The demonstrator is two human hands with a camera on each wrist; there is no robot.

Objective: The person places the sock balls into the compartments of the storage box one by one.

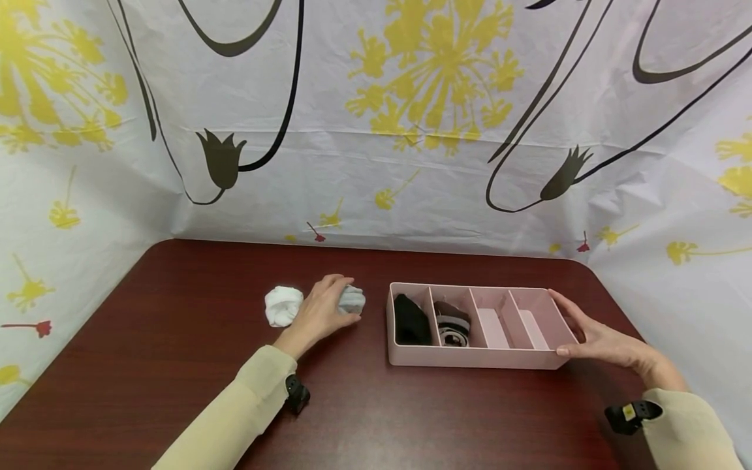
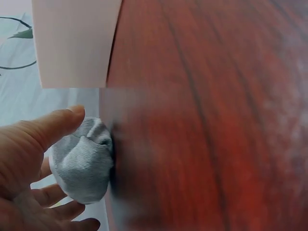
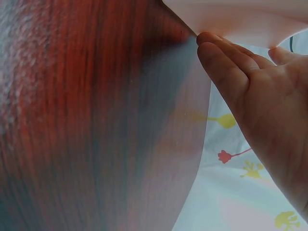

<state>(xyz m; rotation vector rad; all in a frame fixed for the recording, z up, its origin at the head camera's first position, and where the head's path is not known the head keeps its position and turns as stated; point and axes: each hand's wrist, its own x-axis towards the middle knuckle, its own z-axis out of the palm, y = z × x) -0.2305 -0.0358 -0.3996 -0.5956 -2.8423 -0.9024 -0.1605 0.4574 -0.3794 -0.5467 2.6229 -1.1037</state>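
My left hand [image 1: 322,309] reaches round a balled-up grey sock [image 1: 352,300] on the table, thumb on the near side and fingers on the far side. In the left wrist view the thumb lies along one edge of the grey sock [image 2: 84,161], with the other fingers partly behind it. A white sock ball [image 1: 284,306] lies just left of that hand. My right hand [image 1: 611,343] holds the right end of a pink divided box [image 1: 470,357], thumb at the near corner and fingers along the end wall [image 3: 236,5].
The box's leftmost compartment holds a black sock [image 1: 411,320]; the one beside it holds a rolled striped sock [image 1: 453,324]. Two compartments on the right show bare bottoms. Dark reddish-brown wood makes up the tabletop [image 1: 352,418]. A patterned white sheet [image 1: 341,163] hangs behind and at both sides.
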